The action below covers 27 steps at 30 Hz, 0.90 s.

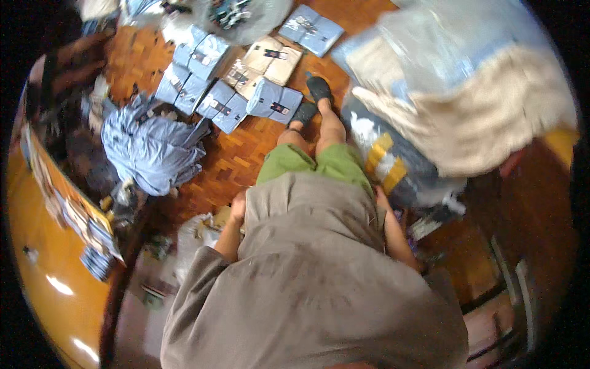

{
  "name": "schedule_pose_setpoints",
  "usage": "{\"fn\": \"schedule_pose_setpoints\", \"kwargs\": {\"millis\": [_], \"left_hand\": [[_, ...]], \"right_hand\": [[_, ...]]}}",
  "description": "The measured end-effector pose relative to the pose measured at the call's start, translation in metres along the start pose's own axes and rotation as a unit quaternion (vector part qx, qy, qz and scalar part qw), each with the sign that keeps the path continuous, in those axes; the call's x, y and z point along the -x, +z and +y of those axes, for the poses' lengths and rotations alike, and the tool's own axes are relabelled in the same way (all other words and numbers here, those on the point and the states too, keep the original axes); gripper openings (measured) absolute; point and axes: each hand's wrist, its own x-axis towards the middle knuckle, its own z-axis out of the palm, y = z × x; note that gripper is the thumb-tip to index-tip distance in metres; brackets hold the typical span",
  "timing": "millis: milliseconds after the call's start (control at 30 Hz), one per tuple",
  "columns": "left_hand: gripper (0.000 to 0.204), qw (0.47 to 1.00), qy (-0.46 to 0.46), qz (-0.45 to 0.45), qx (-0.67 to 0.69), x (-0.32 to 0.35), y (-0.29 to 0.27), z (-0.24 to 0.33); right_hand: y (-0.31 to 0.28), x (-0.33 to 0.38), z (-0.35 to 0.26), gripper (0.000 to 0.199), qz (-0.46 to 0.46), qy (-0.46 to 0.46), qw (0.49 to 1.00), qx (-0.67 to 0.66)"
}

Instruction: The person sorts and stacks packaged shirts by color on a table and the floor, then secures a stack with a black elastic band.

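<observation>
My left hand (238, 208) hangs beside my left hip, against the side of my grey-brown shirt (307, 246). On the other side, my right hand (381, 202) rests next to my hip, partly behind the shirt. Both hands' fingers are mostly hidden or blurred, and I see nothing held. On the floor ahead lie several folded blue garments (275, 100) in clear plastic, with tags on them. Among them is a folded cream garment (273, 58). A crumpled heap of blue cloth (150, 144) sits left of my legs.
Right of my legs is a dark wrapped bundle (399, 163) with yellow tape. Beyond it rises a big pile of cream cloth (479, 111) under clear plastic. A clear plastic bag (246, 18) with small dark pieces lies at the far side. An orange-brown surface (55, 264) stands at left.
</observation>
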Motion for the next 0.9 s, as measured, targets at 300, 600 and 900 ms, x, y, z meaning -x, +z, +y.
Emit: {"fn": "schedule_pose_setpoints", "kwargs": {"millis": [300, 600, 900], "left_hand": [[0.039, 0.941, -0.136, 0.039, 0.307, -0.108, 0.031, 0.114], [0.075, 0.968, -0.037, 0.237, 0.074, -0.324, -0.043, -0.129], [0.079, 0.953, 0.043, 0.223, 0.199, -0.481, -0.071, -0.175]], "right_hand": [[0.117, -0.215, -0.228, 0.034, -0.174, -0.099, 0.973, 0.117], [0.239, -0.503, -0.263, 0.06, -0.199, -0.184, 0.916, 0.298], [0.324, -0.701, -0.292, 0.092, -0.195, -0.173, 0.917, 0.301]]}}
